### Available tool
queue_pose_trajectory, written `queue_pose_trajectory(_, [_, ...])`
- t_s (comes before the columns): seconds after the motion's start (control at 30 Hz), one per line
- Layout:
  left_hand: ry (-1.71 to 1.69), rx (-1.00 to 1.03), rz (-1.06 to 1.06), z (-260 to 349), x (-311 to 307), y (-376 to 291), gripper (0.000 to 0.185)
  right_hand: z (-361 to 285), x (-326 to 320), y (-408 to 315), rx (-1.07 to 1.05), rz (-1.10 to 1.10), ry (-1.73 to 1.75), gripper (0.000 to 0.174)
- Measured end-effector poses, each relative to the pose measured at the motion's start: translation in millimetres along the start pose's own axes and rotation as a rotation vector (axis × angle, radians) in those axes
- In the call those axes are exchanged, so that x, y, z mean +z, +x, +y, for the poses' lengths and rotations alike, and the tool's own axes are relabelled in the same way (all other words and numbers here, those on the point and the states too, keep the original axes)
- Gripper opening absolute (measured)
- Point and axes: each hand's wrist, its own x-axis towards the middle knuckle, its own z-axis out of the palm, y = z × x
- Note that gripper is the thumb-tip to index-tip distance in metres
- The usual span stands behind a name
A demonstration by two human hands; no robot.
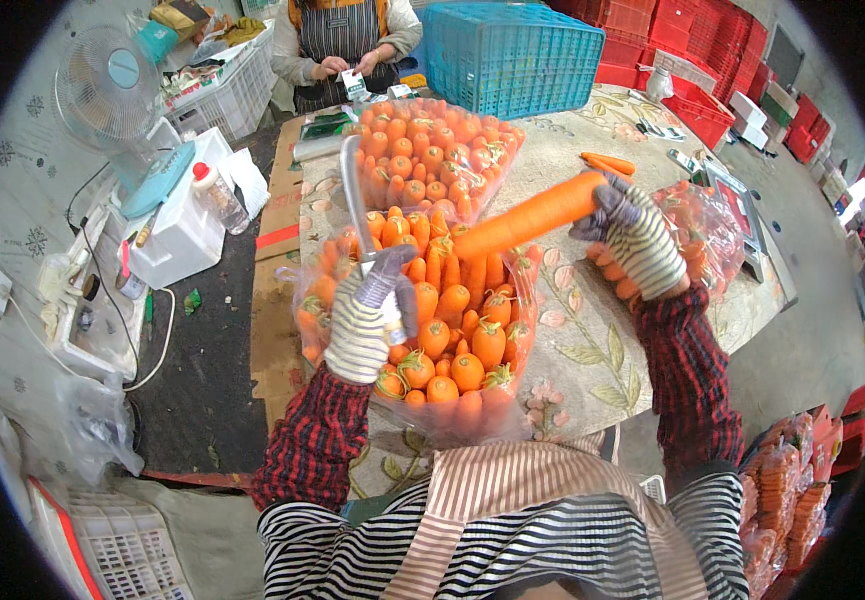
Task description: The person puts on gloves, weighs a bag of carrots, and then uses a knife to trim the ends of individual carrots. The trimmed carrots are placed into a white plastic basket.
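Note:
My left hand (368, 315), in a striped glove with purple fingers, grips the handle of a knife (355, 191) whose curved blade points up and away. My right hand (631, 229), gloved alike, holds a large carrot (530, 215) by one end; its other end points left, over an opened clear plastic bag of carrots (440, 352). The carrots in this bag stand upright, some with trimmed green tops. Behind it lies a second bag full of carrots (432, 154). Two loose carrots (608, 163) rest beyond my right hand.
Right of my right hand are another bag of carrots (702, 225) and a scale (736, 206). A blue crate (511, 60) stands at the table's far side, beside a co-worker (342, 52) handling small labels. On the left are a fan (106, 82), a foam box (184, 244) and a bottle (220, 197).

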Motion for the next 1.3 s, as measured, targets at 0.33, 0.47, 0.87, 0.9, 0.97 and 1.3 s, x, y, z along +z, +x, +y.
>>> queue_pose_trajectory(0.33, [-0.152,0.026,-0.206,-2.0,20.2,-3.8,0.041,48.6,33.5,-39.1,0.315,0.215,0.411,0.030])
queue_pose_trajectory(0.47, [-0.129,0.062,-0.256,3.2,27.7,-5.8,0.038,55.0,41.3,-44.7,0.467,0.223,0.440,0.035])
queue_pose_trajectory(0.87, [0.104,0.052,-0.088,-7.6,54.2,-18.2,0.014,69.5,55.5,-45.1,0.301,0.133,1.031,0.047])
queue_pose_trajectory(0.9, [0.165,0.003,-0.132,-9.5,55.4,-19.2,0.014,68.7,53.6,-47.1,0.250,0.002,1.011,0.043])
queue_pose_trajectory(0.97, [0.319,-0.175,-0.214,-10.2,53.8,-19.7,0.014,66.0,48.6,-46.3,0.198,0.036,0.903,0.042])
queue_pose_trajectory(1.3, [1.419,0.719,-0.404,15.1,17.7,-12.3,0.024,53.4,48.1,-78.2,0.085,-0.010,-0.162,0.055])
